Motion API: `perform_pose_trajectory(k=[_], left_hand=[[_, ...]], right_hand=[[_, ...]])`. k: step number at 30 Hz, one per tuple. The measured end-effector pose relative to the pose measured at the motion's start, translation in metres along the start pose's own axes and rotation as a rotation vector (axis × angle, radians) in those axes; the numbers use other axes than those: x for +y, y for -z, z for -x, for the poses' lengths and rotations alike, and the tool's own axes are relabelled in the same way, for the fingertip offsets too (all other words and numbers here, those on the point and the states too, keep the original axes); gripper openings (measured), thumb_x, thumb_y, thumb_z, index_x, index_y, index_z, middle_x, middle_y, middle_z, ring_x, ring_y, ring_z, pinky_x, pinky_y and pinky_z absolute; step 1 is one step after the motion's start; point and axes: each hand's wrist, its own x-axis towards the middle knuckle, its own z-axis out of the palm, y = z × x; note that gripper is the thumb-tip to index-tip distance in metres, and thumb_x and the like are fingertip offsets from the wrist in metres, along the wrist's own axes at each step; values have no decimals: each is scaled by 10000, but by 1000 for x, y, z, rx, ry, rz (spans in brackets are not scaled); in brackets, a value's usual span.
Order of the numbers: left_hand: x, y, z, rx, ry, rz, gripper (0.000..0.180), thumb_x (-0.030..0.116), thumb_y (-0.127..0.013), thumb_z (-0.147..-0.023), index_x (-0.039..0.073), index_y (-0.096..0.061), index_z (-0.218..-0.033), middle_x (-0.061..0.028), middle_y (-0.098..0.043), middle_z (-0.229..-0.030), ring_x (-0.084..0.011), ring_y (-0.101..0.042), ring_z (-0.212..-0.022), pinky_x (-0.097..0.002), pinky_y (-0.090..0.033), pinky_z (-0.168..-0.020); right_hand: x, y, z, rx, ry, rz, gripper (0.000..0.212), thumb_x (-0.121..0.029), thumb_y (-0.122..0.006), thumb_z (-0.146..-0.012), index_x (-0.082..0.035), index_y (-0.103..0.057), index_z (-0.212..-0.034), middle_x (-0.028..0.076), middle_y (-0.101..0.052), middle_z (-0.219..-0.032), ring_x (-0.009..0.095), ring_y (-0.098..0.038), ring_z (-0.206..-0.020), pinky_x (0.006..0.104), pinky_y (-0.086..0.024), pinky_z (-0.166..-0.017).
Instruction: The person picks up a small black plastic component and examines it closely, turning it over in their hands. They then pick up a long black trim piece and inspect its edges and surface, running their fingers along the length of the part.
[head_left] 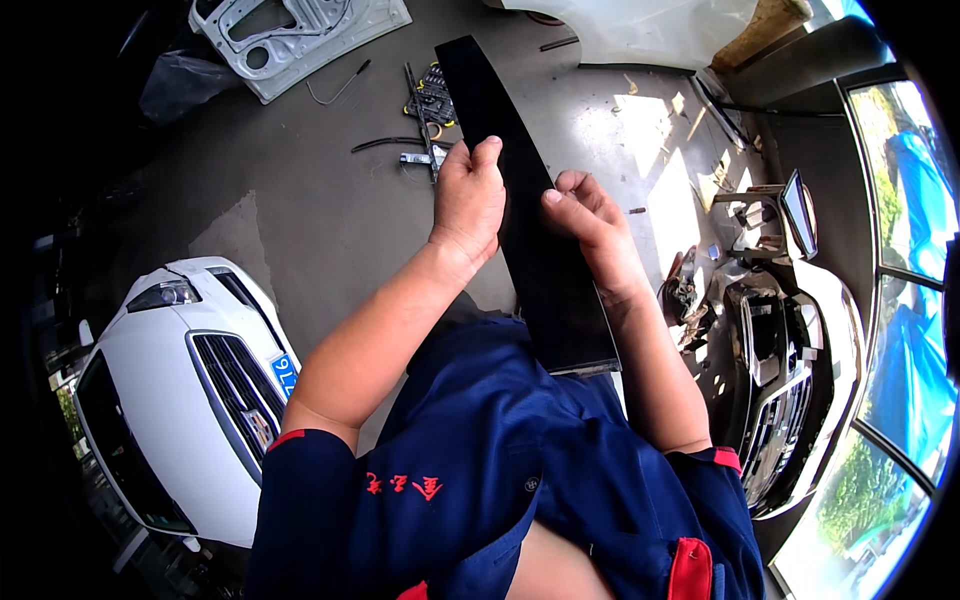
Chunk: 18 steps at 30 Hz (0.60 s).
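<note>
A long, flat, glossy black trim panel (555, 270) stretches from near my waist up and away to the far left, narrowing slightly toward its far end. On its left edge my left hand (470, 200) is closed, with the thumb on the face and the fingers hidden behind. My right hand (592, 222) grips the opposite edge a little nearer to me, thumb over the face and fingers curled. Both forearms reach up from short dark blue sleeves with red edging.
A white car (165, 385) stands at the left. A bare door shell (300, 45) lies at the far left; a yellow-and-black tool tray (432, 98) and loose strips are on the grey floor (330, 190). Front bumper parts (785, 390) stand at the right near windows, below a white panel (650, 35).
</note>
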Motion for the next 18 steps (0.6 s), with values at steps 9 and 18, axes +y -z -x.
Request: perform_pose_trajectory(k=[9, 18], left_hand=[[49, 27, -12, -15, -57, 2, 281, 298, -589, -1020, 81, -559, -843, 56, -428, -673, -64, -371, -622, -282, -358, -553], [71, 46, -28, -90, -124, 32, 319, 251, -610, -1013, 107, -477, -762, 57, -433, -722, -77, -384, -685, -290, -378, -628]], right_hand=[[25, -43, -21, 8, 117, -42, 163, -115, -710, -976, -72, -561, -1027, -28, -618, -879, 39, -589, -780, 196, -493, -690], [26, -81, -23, 79, 241, 56, 205, -118, -749, -938, -54, -587, -1046, 2, -655, -891, 67, -624, -786, 222, -526, -709]])
